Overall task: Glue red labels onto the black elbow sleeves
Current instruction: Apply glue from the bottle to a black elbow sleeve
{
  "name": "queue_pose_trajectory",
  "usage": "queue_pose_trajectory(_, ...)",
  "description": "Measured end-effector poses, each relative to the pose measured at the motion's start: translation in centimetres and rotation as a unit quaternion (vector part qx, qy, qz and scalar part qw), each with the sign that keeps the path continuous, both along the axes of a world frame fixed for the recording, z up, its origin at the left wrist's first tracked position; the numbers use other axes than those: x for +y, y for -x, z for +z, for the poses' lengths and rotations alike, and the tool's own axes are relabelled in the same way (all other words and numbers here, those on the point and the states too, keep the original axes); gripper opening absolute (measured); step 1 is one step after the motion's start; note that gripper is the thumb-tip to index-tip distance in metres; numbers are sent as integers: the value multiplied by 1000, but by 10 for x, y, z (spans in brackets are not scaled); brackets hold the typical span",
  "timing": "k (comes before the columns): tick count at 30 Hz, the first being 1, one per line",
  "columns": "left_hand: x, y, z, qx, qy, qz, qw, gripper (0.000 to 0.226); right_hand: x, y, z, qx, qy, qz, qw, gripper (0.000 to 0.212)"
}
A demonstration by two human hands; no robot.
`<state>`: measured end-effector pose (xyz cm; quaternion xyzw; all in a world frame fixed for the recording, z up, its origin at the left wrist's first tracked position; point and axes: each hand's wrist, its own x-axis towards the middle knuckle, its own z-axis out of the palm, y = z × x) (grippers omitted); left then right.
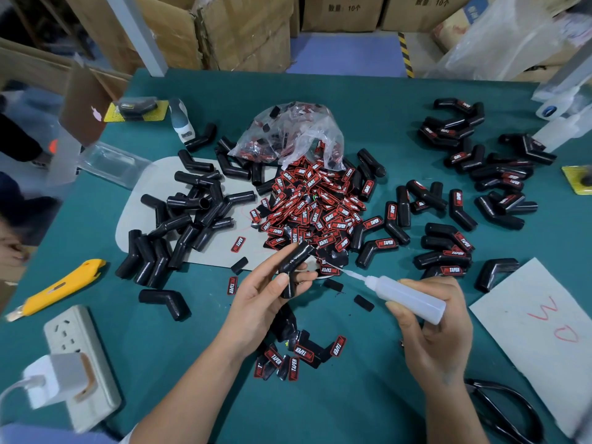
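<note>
Scissors [509, 408] partly cut off at the bottom edge. Left edge blurred; figures there indistinct. Glue nozzle tip [323, 262] too fine to tell contact.

Table cover [320, 395]: a matt green mat, smooth.
Elbow sleeves [179, 225]: black rubbery plastic with a dull sheen; fine ribbing is seen at some bends.
Held sleeve [293, 264]: the same black semi-gloss material.
Labels [314, 203]: red and black patches, slightly glossy.
Bag [288, 133]: thin clear plastic film, crinkled and shiny.
Glue bottle [407, 296]: translucent whitish plastic, smooth, with a satin look.
Knife [61, 286]: yellow glossy plastic body.
Power strip [80, 350]: white smooth plastic.
Boxes [243, 30]: brown matt cardboard, creased.
Sheet [538, 328]: white matt paper marked in red.
Scissors [509, 408]: black glossy handles.
</note>
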<state>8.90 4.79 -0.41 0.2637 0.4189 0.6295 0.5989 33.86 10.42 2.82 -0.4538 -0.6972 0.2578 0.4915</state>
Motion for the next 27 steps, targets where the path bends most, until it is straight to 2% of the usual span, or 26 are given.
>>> queue_pose_trajectory(27,0,-1,-4,31,-5,5,999,53,-1,0,-3,12,14,7,1000,42)
